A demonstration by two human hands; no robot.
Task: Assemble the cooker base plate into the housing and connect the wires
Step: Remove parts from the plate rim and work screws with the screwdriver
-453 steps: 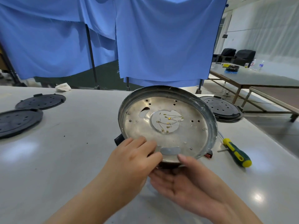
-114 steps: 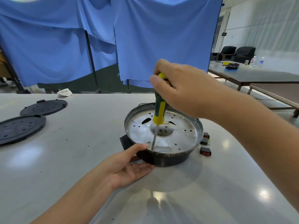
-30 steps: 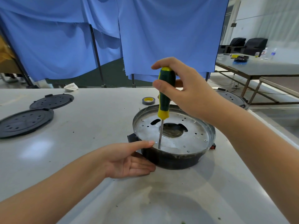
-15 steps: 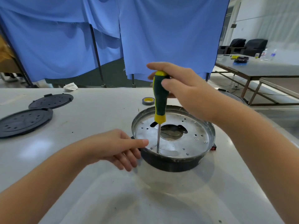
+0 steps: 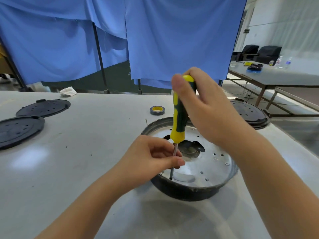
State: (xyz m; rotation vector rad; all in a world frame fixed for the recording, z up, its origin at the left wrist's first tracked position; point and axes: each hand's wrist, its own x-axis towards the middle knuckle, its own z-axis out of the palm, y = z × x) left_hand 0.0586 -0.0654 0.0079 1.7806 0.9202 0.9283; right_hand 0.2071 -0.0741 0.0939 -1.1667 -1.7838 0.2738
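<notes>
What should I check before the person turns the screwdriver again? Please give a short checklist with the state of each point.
1. Right hand grips the screwdriver handle: ok.
2. Left hand pinches the shaft to steady it: ok.
3. Tip is down at the near edge of the base plate: ok.
4. Tip sits in a screw head: cannot tell.
5. Base plate lies inside the housing: ok.
6. Housing is held against turning: not ok, neither hand holds it.

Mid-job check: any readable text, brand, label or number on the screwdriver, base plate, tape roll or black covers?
None can be read.
Screwdriver: handle shows no print.
Base plate: bare metal, no visible markings.
Tape roll, black covers: nothing legible.
Wall sign: too small, blurred.
</notes>
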